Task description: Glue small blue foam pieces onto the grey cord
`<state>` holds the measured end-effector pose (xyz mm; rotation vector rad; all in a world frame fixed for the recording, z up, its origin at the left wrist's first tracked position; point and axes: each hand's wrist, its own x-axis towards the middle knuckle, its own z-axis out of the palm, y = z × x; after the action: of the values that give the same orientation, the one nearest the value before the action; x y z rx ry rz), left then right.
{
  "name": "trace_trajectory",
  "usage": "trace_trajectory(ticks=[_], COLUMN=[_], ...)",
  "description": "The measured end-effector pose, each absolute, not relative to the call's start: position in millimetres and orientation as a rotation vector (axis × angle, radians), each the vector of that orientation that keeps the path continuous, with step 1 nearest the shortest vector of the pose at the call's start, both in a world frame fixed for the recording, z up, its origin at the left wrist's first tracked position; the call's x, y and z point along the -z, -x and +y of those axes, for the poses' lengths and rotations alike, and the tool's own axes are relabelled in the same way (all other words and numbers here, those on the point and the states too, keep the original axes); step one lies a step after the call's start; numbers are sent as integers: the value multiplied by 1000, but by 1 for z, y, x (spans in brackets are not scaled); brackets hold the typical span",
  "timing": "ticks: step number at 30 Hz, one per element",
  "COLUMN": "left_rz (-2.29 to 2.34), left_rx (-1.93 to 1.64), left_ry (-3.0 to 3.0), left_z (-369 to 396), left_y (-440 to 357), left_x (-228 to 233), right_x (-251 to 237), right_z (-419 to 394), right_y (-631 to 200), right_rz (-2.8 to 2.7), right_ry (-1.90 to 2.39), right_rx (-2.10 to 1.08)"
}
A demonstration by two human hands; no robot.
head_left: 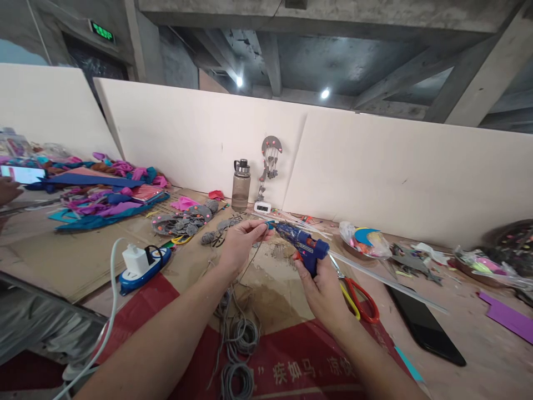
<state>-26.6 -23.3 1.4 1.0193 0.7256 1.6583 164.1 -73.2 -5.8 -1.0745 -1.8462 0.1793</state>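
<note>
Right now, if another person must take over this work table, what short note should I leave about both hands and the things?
Left hand: fingertips pinch a small piece at the nozzle of the glue gun; what the piece is cannot be told.
Right hand: grips the blue glue gun by its handle, nozzle pointing left toward the left fingers.
Nearby: grey cord coils lie on the table between the arms; red-handled scissors lie just right of the right hand; a black phone lies further right; a power strip sits at left.
Done: finished grey felt shapes lie behind.
Left: the glue joint in hand looks unfinished.
</note>
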Motion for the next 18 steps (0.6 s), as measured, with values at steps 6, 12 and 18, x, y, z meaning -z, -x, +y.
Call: trace_trajectory(ticks=[6, 12, 18], left_rz=[739, 770, 775], left_rx=[-1680, -1714, -1718], left_ry=[-1105, -1146, -1152], left_z=[-21, -20, -21], left_y=[26, 27, 27], left_x=[4, 5, 4], right_x=[7, 10, 6], right_z=[-76, -75, -77], right_y=[-162, -163, -162], right_rz=[-1864, -1880, -1875], right_ry=[1085, 1122, 1121], right_rx=[-162, -113, -114])
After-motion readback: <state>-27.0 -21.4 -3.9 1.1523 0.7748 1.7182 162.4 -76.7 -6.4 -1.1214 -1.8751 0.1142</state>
